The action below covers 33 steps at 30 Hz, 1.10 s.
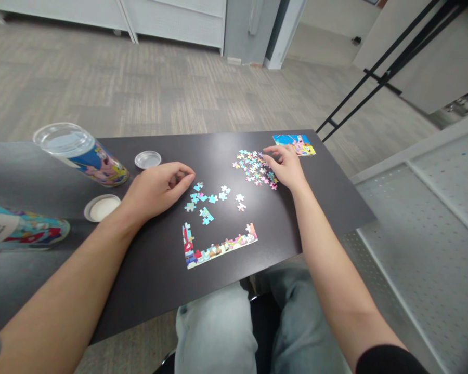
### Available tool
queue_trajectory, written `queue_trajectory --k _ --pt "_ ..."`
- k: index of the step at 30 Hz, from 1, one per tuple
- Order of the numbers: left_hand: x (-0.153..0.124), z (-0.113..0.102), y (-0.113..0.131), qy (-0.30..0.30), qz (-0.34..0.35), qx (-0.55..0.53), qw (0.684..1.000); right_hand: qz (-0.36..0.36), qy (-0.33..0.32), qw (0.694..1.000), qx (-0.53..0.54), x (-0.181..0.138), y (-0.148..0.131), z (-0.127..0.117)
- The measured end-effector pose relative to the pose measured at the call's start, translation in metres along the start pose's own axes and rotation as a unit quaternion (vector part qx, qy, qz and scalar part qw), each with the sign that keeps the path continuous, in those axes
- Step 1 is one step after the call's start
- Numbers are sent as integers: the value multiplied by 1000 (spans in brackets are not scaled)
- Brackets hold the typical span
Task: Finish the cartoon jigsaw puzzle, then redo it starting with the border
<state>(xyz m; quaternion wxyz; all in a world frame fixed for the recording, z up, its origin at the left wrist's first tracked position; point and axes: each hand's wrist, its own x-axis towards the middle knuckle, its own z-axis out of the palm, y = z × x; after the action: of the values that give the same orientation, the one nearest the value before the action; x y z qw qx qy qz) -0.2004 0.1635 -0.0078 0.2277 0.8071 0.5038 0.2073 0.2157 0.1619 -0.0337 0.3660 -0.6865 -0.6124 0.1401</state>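
Note:
My left hand (pixel 159 188) rests on the dark table (pixel 148 270) with its fingers curled loosely, nothing visible in them, just left of several loose blue puzzle pieces (pixel 208 200). My right hand (pixel 284 166) lies over a pile of small puzzle pieces (pixel 251 166), fingers stretched out and touching them. A joined L-shaped puzzle border (pixel 214 248) lies near the table's front edge. A small reference picture card (pixel 295 144) sits at the far right, beyond my right hand.
A clear open tube (pixel 81 154) with a cartoon print lies on its side at the far left. Two round lids (pixel 147 159) (pixel 101 207) lie beside it. Another printed tube (pixel 19 227) lies at the left edge. A metal shelf (pixel 432 228) stands at right.

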Motion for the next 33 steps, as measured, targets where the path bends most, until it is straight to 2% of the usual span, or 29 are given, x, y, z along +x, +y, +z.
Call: queue_trajectory --k 6,18,33 --pt "0 1 -2 -2 4 -13 1000 -51 -27 997 -52 20 -1 21" --pt "1 3 1 10 2 -18 1000 -18 -53 993 -106 23 -1 15" --pt "2 4 2 14 6 -19 1000 -45 -59 997 -33 25 12 19"
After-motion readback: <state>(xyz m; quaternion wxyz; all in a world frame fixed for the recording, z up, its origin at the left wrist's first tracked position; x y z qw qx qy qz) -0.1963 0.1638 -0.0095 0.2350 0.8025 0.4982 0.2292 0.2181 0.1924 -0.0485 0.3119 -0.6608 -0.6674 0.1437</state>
